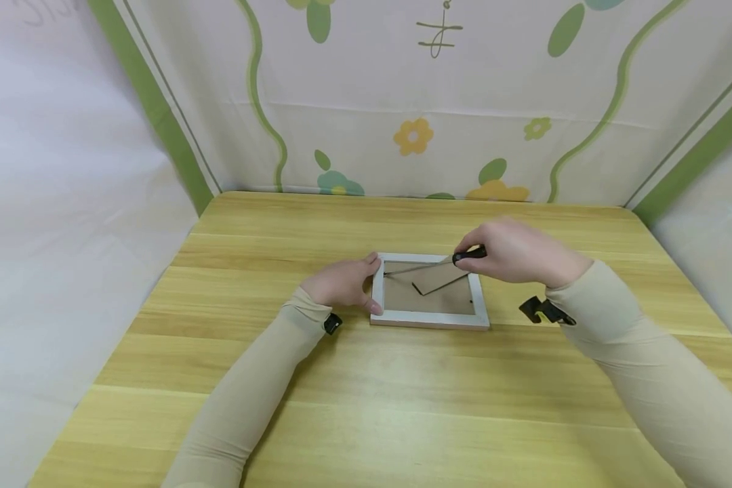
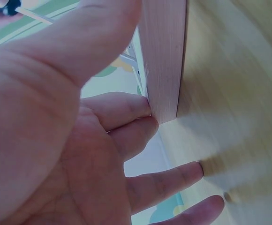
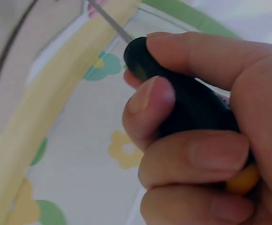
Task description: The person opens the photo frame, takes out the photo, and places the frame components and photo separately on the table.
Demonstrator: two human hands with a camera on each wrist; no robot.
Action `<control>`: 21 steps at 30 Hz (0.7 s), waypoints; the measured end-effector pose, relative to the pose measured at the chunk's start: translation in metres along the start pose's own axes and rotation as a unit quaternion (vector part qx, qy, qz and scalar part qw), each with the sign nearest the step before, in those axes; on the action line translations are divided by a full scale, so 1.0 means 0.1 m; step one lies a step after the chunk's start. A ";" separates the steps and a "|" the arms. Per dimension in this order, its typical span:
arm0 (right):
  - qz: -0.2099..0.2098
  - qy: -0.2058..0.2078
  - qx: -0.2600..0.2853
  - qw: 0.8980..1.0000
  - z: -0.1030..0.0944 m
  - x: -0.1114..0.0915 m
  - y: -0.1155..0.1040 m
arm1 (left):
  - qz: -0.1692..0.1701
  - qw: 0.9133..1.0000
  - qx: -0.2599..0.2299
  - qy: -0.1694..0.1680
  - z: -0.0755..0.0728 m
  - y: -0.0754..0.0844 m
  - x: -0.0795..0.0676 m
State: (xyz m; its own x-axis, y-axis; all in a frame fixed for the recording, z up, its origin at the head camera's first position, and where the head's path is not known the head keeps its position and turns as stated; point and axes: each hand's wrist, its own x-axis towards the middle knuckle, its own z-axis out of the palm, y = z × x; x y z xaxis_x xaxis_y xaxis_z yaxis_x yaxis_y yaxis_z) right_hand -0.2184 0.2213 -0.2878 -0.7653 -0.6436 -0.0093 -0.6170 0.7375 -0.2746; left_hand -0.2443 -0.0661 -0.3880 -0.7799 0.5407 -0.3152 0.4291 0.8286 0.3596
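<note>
A white picture frame [image 1: 430, 317] lies back up on the table, showing a brown backing board [image 1: 399, 301] with a dark-edged stand flap [image 1: 442, 276]. My left hand [image 1: 341, 282] holds the frame's left side, thumb at the near corner and fingers toward the far one. Two of its fingers [image 2: 131, 112] touch the frame's end in the left wrist view, and the other two are spread over the tabletop. My right hand [image 1: 518, 252] grips the dark handle of a screwdriver [image 3: 192, 105]. The thin shaft slants leftward over the backing, its tip at the frame's left inner edge.
The wooden table [image 1: 366, 407] extends around the frame on every side. Behind it hangs a white cloth [image 1: 354, 81] with printed flowers and green bands. Dark wrist straps with buckles [image 1: 547, 311] hang from both sleeves.
</note>
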 end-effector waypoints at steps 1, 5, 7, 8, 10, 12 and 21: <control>-0.007 -0.003 -0.006 1.000 -0.03 0.04 -0.04 | 0.000 1.000 0.000 0.000 0.00 0.00 0.00; -0.014 -0.020 -0.041 0.999 -0.16 0.20 -0.19 | 0.001 1.000 -0.002 0.001 0.00 -0.01 0.00; -0.012 -0.031 -0.068 0.997 -0.22 0.29 -0.27 | 0.002 1.000 -0.001 0.001 0.00 -0.02 0.00; -0.008 -0.040 -0.078 0.996 -0.26 0.34 -0.30 | 0.003 1.000 0.001 0.001 0.01 -0.02 0.00; -0.009 -0.056 -0.096 0.994 -0.31 0.43 -0.37 | 0.004 1.000 0.003 0.002 0.01 -0.02 0.00; -0.016 -0.071 -0.114 0.991 -0.36 0.51 -0.43 | 0.004 1.000 0.004 0.002 0.01 -0.02 0.00; 0.006 -0.138 -0.163 0.977 -0.47 0.82 -0.69 | 0.002 1.000 -0.003 0.006 -0.01 0.00 -0.02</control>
State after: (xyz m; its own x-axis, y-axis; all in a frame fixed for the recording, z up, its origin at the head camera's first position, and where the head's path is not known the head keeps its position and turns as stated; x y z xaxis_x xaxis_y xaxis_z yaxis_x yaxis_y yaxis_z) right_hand -0.2477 0.1272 -0.2247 -0.7212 -0.6325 -0.2825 -0.6691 0.7416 0.0479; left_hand -0.2433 -0.0670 -0.3865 -0.7841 0.5417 -0.3029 0.4292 0.8258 0.3658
